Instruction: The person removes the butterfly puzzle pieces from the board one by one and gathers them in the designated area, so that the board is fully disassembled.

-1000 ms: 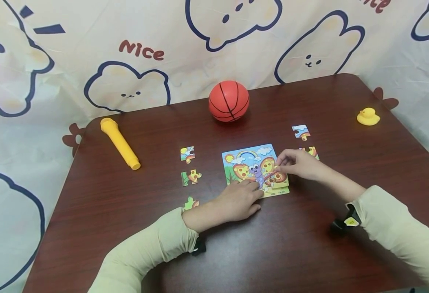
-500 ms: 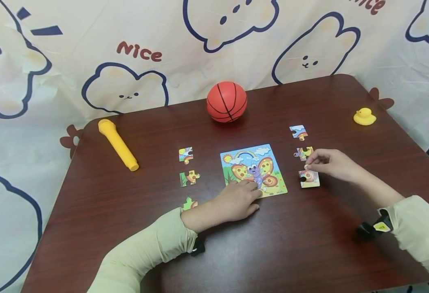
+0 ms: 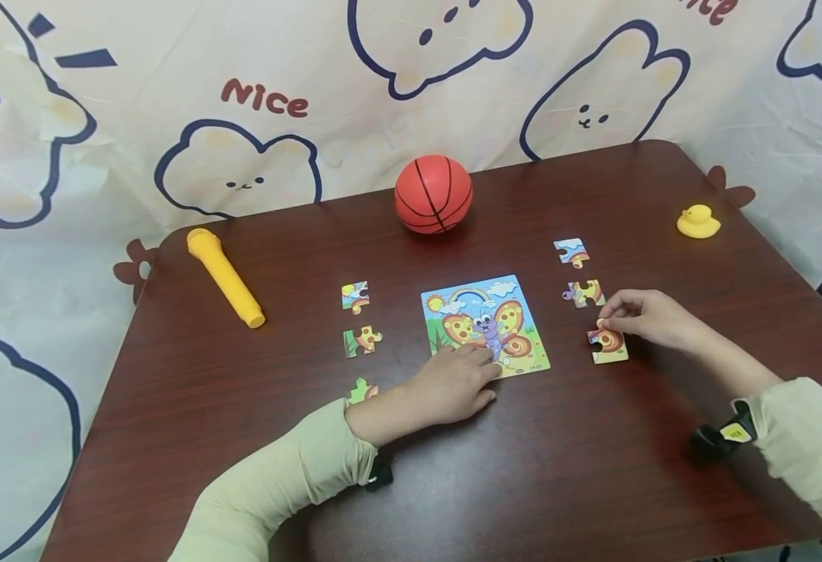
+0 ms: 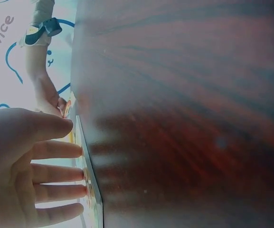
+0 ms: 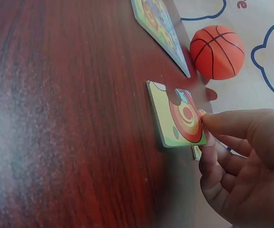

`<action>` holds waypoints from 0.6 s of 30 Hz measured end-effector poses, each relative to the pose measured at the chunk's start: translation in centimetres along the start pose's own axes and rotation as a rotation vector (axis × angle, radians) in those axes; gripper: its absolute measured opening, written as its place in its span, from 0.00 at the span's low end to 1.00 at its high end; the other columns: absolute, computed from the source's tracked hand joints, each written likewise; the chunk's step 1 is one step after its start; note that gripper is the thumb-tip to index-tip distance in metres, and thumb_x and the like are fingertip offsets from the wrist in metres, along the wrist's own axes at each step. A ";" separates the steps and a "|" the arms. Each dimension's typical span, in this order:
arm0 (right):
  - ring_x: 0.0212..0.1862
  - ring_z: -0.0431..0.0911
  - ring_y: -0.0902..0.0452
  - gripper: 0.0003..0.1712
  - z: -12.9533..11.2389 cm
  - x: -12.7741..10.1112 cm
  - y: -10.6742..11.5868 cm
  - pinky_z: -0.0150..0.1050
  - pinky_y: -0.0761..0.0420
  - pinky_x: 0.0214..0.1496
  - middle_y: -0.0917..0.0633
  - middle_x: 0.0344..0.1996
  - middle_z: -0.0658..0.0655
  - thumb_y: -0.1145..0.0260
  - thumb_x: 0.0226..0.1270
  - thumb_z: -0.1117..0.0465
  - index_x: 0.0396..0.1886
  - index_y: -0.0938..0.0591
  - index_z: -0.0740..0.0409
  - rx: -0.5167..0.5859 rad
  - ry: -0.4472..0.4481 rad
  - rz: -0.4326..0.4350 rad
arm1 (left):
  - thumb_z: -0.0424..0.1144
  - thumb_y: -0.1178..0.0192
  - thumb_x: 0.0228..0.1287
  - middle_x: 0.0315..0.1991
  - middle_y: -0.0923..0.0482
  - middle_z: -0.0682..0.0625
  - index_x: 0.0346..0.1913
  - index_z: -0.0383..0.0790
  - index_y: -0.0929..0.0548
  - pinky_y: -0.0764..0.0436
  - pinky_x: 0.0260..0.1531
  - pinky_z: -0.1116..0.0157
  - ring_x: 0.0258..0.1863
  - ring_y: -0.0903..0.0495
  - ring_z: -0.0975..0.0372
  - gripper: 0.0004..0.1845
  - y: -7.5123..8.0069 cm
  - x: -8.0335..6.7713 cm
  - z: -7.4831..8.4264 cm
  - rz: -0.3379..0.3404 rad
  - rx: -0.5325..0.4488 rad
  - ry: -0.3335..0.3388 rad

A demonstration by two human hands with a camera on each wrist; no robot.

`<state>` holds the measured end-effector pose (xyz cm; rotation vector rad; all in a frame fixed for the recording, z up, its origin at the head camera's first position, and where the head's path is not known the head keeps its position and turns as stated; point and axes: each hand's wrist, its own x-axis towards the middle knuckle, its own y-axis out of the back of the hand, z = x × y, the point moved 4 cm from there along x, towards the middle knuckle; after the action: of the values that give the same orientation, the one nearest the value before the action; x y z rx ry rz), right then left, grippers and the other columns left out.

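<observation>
My left hand (image 3: 456,384) rests on the lower left part of a square butterfly picture board (image 3: 496,290). In the left wrist view its fingers (image 4: 58,173) lie straight, with the tips on the board's face near the edge. To the right of the board, my right hand (image 3: 656,318) pinches a puzzle piece (image 3: 613,345) between thumb and fingers at its far edge. The right wrist view shows this piece (image 5: 163,110) tilted, with a red and orange swirl and a notch. Two more puzzle pieces, one with sky (image 3: 571,251) and one with a wing pattern (image 3: 588,293), lie just beyond it.
Left of the board, a sun piece (image 3: 355,296), a pizza-wing piece (image 3: 361,341) and a green piece (image 3: 363,390), partly behind the left forearm, form a column. A yellow toy microphone (image 3: 226,277), small basketball (image 3: 434,193) and rubber duck (image 3: 699,222) stand farther out.
My right hand has carried the swirl piece from over the board's lower right corner to the right, beside the other loose pieces. The left hand has stayed on the board.
</observation>
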<state>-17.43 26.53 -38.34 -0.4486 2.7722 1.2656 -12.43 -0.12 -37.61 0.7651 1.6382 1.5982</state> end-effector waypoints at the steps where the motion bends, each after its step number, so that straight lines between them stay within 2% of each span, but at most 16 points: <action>1: 0.27 0.40 0.31 0.11 0.0 0.1 0.0 0.34 0.33 0.29 0.21 0.24 0.51 0.36 0.58 0.56 0.33 0.20 0.60 -0.010 0.002 -0.001 | 0.50 0.45 0.60 0.42 0.26 0.52 0.45 0.47 0.22 0.28 0.41 0.60 0.47 0.28 0.60 0.15 0.0 0.0 0.0 -0.001 -0.001 0.002; 9: 0.28 0.43 0.31 0.08 0.0 0.8 -0.2 0.36 0.34 0.31 0.21 0.24 0.50 0.37 0.57 0.60 0.33 0.20 0.61 -0.087 -0.008 -0.001 | 0.50 0.46 0.60 0.45 0.26 0.52 0.46 0.47 0.22 0.29 0.43 0.60 0.49 0.29 0.60 0.15 0.0 -0.1 -0.1 0.003 -0.010 0.005; 18: 0.28 0.44 0.33 0.06 0.0 1.0 -0.3 0.37 0.35 0.30 0.23 0.23 0.51 0.37 0.57 0.63 0.32 0.21 0.62 -0.119 -0.004 -0.016 | 0.49 0.46 0.60 0.47 0.27 0.52 0.47 0.47 0.22 0.30 0.46 0.60 0.51 0.30 0.60 0.15 0.0 0.0 -0.1 -0.010 -0.009 0.013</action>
<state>-18.33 26.13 -38.79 -0.4746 2.6937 1.4320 -12.49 -0.20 -37.56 0.7424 1.6400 1.6063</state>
